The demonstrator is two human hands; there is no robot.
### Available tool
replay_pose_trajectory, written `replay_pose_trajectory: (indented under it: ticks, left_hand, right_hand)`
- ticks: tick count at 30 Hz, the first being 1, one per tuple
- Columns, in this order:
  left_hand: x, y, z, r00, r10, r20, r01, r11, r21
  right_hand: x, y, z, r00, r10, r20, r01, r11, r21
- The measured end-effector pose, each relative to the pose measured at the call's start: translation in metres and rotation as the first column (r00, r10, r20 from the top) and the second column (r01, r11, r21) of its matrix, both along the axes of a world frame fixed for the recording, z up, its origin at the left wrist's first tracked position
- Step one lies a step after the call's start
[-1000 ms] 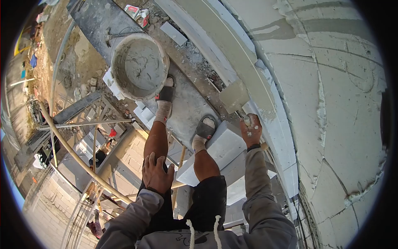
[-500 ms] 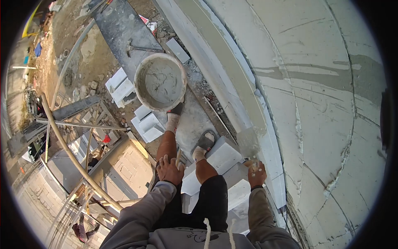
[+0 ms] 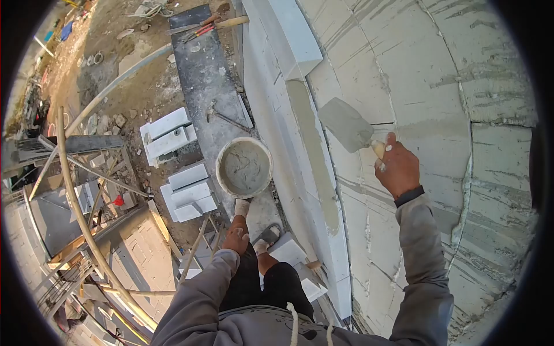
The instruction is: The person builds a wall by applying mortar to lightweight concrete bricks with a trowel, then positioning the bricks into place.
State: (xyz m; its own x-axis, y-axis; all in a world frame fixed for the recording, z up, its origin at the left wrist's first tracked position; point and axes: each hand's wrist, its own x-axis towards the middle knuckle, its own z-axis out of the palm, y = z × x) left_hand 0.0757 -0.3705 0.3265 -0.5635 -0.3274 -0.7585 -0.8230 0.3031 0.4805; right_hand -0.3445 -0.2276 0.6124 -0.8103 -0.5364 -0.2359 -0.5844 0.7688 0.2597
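My right hand (image 3: 399, 167) is wrapped round the handle of a trowel (image 3: 347, 126), whose broad, mortar-coated blade is over the block wall (image 3: 427, 138). To the left of the blade, a strip of grey mortar (image 3: 311, 150) lies along the top of a low course of white blocks (image 3: 341, 277). My left hand (image 3: 236, 237) rests near my left knee, its fingers partly hidden and too small to read clearly. In front of my feet stands a round bucket (image 3: 269, 167) of wet mortar (image 3: 245, 166).
A hammer (image 3: 228, 118) lies on the plank (image 3: 202, 75) beyond the bucket, with red-handled pliers (image 3: 200, 32) at its far end. White blocks (image 3: 187, 193) are stacked left of the plank. Curved poles (image 3: 72, 190) and scaffolding stand at the left.
My right hand has swung forward and up to the right with the trowel, from beside the low blocks to the wall. The view has shifted, showing more of the mortar strip and a block at its far end.
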Motion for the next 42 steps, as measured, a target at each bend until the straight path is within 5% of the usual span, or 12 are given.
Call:
replay_pose_trajectory:
  ticks: [3,8,12,16,19,24,27,33,37,39,42]
  left_hand:
    - [-0.007,-0.032,-0.005,0.993,0.043,0.106,-0.048,0.998,0.044]
    - [0.013,-0.060,-0.025,0.980,0.119,0.157,-0.126,0.991,0.036]
    - [0.003,-0.080,0.000,0.932,0.286,0.222,-0.296,0.955,0.014]
    - [0.045,-0.067,-0.052,0.937,0.249,0.244,-0.258,0.966,0.004]
    - [0.044,-0.063,-0.050,0.911,0.230,0.342,-0.270,0.960,0.072]
    - [0.018,-0.047,-0.043,0.880,0.423,0.215,-0.449,0.889,0.090]
    - [0.004,-0.045,-0.048,0.852,0.503,0.144,-0.521,0.842,0.144]
    - [-0.026,-0.066,-0.042,0.859,0.504,0.092,-0.512,0.837,0.193]
    - [-0.059,-0.089,-0.016,0.917,0.369,0.151,-0.387,0.916,0.109]
    - [-0.056,-0.089,-0.017,0.937,0.337,0.094,-0.346,0.930,0.120]
    - [-0.059,-0.083,-0.020,0.934,0.345,0.091,-0.353,0.930,0.102]
  right_hand:
    - [-0.077,-0.069,-0.006,0.996,0.074,0.047,-0.082,0.977,0.195]
    - [-0.163,-0.163,-0.096,0.976,0.184,0.118,-0.218,0.837,0.502]
    - [-0.202,-0.225,-0.137,0.943,0.230,0.242,-0.327,0.781,0.533]
    - [-0.227,-0.286,-0.136,0.942,0.275,0.191,-0.334,0.742,0.581]
    - [-0.250,-0.321,-0.127,0.948,0.182,0.262,-0.315,0.664,0.679]
    - [-0.279,-0.354,-0.107,0.952,-0.005,0.305,-0.237,0.620,0.748]
    - [-0.246,-0.378,-0.073,0.986,0.019,0.167,-0.141,0.629,0.764]
    - [-0.281,-0.369,-0.046,0.980,0.048,0.195,-0.180,0.639,0.748]
    - [-0.298,-0.358,0.021,0.990,0.122,0.069,-0.139,0.813,0.566]
    - [-0.297,-0.348,0.050,0.942,0.336,-0.022,-0.282,0.822,0.496]
    - [-0.248,-0.321,0.060,0.968,0.200,-0.150,-0.152,0.947,0.283]
